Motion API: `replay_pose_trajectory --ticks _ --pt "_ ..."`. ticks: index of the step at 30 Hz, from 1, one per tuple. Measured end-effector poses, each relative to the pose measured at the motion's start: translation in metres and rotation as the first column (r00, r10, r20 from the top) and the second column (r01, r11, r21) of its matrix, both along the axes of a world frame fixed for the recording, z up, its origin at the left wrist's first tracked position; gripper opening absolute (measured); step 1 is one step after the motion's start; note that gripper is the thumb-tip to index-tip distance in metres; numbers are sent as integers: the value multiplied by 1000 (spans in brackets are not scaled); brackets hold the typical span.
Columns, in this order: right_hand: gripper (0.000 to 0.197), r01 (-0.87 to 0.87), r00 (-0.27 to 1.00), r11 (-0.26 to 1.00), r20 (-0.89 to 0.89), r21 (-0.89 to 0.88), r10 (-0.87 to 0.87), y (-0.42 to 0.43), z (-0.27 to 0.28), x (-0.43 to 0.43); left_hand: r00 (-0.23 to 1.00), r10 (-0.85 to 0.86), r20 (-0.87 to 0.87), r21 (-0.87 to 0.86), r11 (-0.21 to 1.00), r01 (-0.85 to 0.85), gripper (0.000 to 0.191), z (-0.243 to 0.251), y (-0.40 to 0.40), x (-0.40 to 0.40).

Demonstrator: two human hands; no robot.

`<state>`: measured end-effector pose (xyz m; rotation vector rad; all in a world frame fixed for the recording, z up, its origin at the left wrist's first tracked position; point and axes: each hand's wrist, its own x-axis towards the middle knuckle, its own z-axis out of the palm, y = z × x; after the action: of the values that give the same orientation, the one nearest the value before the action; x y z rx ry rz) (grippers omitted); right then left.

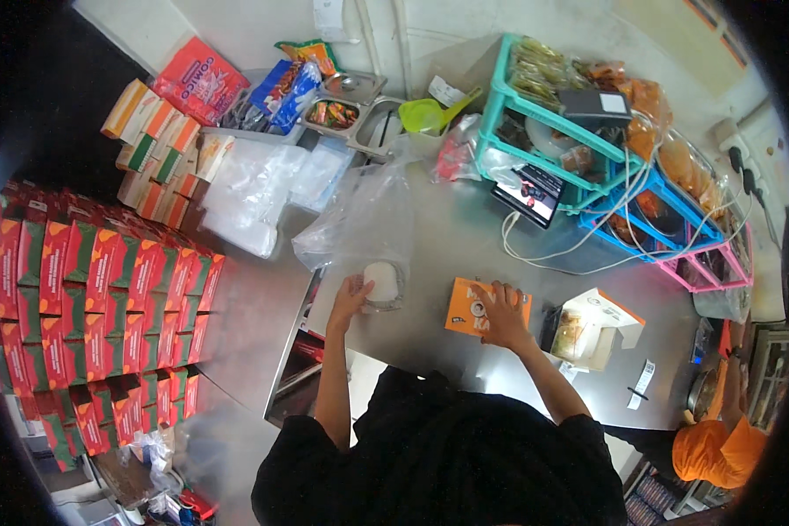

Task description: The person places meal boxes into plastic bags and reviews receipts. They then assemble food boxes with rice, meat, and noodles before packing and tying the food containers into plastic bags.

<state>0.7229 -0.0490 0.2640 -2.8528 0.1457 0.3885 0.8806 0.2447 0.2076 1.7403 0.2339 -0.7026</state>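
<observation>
My left hand [350,302] grips the edge of a clear plastic bag [375,217] near its lower end. Inside that end, beside my fingertips, lies a rounded white portion [381,281] that looks like rice in clear packaging. My right hand [505,319] spans an orange printed carton [459,309], its fingers spread over the top and its palm at the lower right. To the right of this carton stands another carton [595,329] with its lid raised and food partly visible inside. Both cartons are on a stainless steel worktop [427,335].
Stacked red and green boxes [105,296] fill the left side. Flat plastic bags [256,184] and metal food pans [332,115] line the back. Teal and blue baskets [552,121], a tablet [531,194] and loose white cables [552,263] occupy the right. A co-worker in orange [710,450] stands far right.
</observation>
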Motion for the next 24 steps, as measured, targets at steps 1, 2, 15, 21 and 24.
replay_pose_trajectory --ticks 1,2,15,21,24 --pt "107 -11 999 1000 -31 -18 10 5 3 2 1000 9 -4 -3 1000 -9 52 -11 9 2" --pt "104 -34 998 999 -60 -28 33 13 6 9 984 63 166 98 992 -80 50 -29 21 0" --pt "47 313 918 580 -83 752 -388 80 -9 298 618 20 786 125 974 -191 32 -7 1 213" --pt "31 -240 831 67 241 968 -502 49 57 219 947 -61 315 -206 970 132 35 112 0 166" --pt "44 -332 828 -78 250 940 -501 34 86 171 873 -366 323 -104 903 417 24 154 -52 117"
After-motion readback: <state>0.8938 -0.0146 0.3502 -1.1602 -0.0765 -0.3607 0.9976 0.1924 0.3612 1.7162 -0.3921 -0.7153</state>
